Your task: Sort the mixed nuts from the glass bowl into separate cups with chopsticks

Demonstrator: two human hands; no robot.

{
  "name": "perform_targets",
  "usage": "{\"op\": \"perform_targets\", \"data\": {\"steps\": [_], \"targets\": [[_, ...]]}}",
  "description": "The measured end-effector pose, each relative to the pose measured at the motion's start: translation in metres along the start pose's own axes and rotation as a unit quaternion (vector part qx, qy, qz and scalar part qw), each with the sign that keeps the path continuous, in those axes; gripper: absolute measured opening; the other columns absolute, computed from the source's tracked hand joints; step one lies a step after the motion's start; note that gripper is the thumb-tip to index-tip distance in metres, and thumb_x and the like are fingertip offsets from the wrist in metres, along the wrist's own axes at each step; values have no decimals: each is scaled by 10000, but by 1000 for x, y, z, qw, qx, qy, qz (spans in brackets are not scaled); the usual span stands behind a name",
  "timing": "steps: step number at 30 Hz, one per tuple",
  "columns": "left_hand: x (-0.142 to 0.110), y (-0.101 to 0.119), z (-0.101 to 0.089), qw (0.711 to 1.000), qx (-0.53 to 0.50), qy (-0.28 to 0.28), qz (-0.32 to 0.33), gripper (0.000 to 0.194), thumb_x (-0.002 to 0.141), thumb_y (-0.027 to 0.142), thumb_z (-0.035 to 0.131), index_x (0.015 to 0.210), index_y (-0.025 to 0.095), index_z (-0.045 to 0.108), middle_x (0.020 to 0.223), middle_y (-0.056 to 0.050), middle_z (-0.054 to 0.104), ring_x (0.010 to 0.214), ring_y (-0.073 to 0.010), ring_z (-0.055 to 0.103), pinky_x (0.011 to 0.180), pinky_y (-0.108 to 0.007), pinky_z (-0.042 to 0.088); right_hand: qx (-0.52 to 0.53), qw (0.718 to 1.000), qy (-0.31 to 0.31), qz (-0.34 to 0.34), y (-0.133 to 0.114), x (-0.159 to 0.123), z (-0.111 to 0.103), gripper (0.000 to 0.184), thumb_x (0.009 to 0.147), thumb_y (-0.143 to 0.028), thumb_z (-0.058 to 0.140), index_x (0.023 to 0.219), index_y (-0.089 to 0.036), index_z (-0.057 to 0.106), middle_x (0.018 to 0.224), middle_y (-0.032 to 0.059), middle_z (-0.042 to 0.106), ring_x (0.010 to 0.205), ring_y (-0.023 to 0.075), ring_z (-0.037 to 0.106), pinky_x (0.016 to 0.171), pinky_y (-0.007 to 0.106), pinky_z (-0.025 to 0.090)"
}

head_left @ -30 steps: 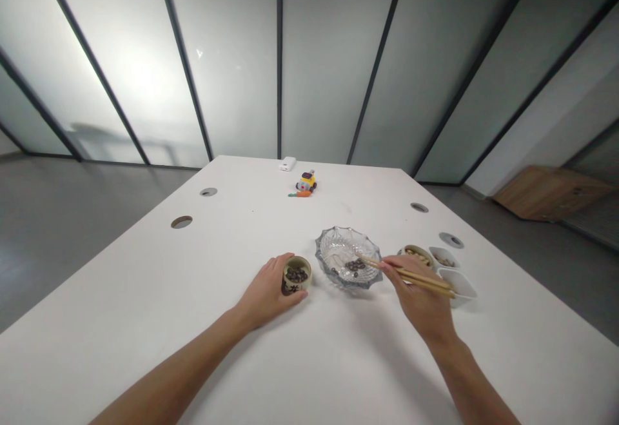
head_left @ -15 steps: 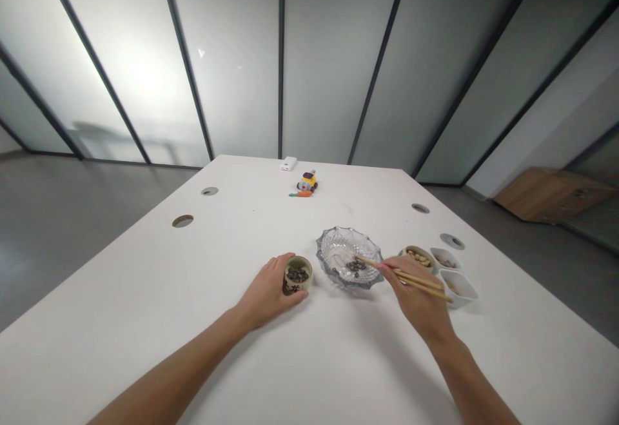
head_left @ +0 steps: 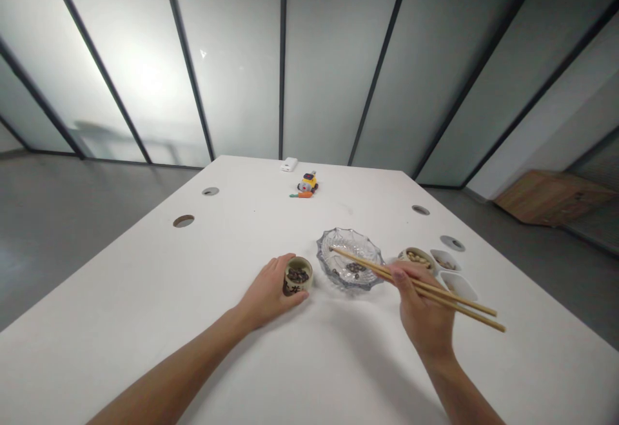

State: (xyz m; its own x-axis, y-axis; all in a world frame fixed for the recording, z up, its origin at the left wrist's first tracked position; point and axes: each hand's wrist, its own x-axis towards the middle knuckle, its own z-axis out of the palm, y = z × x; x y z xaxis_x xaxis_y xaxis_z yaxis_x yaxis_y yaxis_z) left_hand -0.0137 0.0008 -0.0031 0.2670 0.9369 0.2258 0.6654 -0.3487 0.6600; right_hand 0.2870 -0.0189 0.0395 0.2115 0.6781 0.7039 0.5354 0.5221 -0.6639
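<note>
My left hand (head_left: 271, 289) is wrapped round a small ceramic cup (head_left: 293, 286) that stands on the table and holds dark beans (head_left: 298, 275). A pair of wooden chopsticks (head_left: 449, 299) is gripped in my right hand (head_left: 425, 309). Their tips are over the clear glass bowl (head_left: 323, 261), with a small dark bean (head_left: 331, 249) at the tips. More dark beans (head_left: 355, 267) lie on the near side of the bowl's floor. The bowl sits between my two hands.
On the right stand a ceramic cup of pale nuts or beans (head_left: 418, 257) and two white dishes (head_left: 445, 260) with small contents. Farther back on the white table (head_left: 232, 244) are a yellow toy car (head_left: 308, 183), an orange carrot-like piece (head_left: 304, 195) and a white box-shaped thing (head_left: 289, 164).
My right hand has lifted the chopsticks from the bean pile, and their tips have shifted left with a bean. The left hand and its cup have stayed put.
</note>
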Motion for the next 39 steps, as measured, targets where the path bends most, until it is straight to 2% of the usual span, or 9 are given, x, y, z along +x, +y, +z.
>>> {"op": "perform_targets", "data": {"steps": [2,5,8,11,15,24,39], "targets": [[0,3,-2,1000,-1,-2,0,622,835,364,833,1397,249,591,1290,-126,715,1206,-376,683,1060,-553,560,39,999,-32,12,-11,-8,8,298,1022,-480,693,859,-249,788,838,50,789,770,227,737,692,356,596],[1,5,-2,1000,-5,2,6,580,838,342,819,1373,261,610,1297,-118,714,1205,-366,681,1058,-548,559,61,995,-81,-7,-21,-14,13,308,1012,-506,704,853,-260,798,807,48,791,737,227,740,653,346,594],[0,3,-1,1000,-8,7,7,610,833,358,829,1391,262,600,1303,-122,714,1209,-368,680,1063,-555,557,33,997,-55,-41,-17,-9,5,304,1031,-492,679,867,-259,785,812,47,791,756,230,745,681,355,595],[0,2,0,1000,-8,6,6,640,836,376,836,1412,261,582,1315,-127,712,1217,-373,679,1069,-561,557,-44,996,-21,-75,-4,2,-9,330,1047,-500,645,863,-252,763,806,46,776,765,231,730,718,373,584],[0,1,-1,1000,-4,-2,2,649,844,378,836,1421,243,572,1315,-137,709,1226,-377,677,1075,-564,556,-112,988,-55,-91,10,12,-17,382,1068,-519,600,826,-258,739,782,40,755,740,225,709,702,370,564],[0,1,-1,1000,-6,1,2,648,841,383,833,1425,255,583,1327,-134,710,1238,-379,677,1078,-575,556,-116,981,-120,-95,16,6,-11,345,1076,-500,600,871,-262,744,816,35,756,763,228,707,713,365,550],[0,4,-3,1000,-1,-7,-1,645,841,364,845,1414,248,573,1327,-134,708,1236,-379,675,1082,-558,554,-107,983,-106,-107,13,10,-12,335,1080,-486,611,861,-261,729,796,12,760,751,213,705,712,355,530]]}}
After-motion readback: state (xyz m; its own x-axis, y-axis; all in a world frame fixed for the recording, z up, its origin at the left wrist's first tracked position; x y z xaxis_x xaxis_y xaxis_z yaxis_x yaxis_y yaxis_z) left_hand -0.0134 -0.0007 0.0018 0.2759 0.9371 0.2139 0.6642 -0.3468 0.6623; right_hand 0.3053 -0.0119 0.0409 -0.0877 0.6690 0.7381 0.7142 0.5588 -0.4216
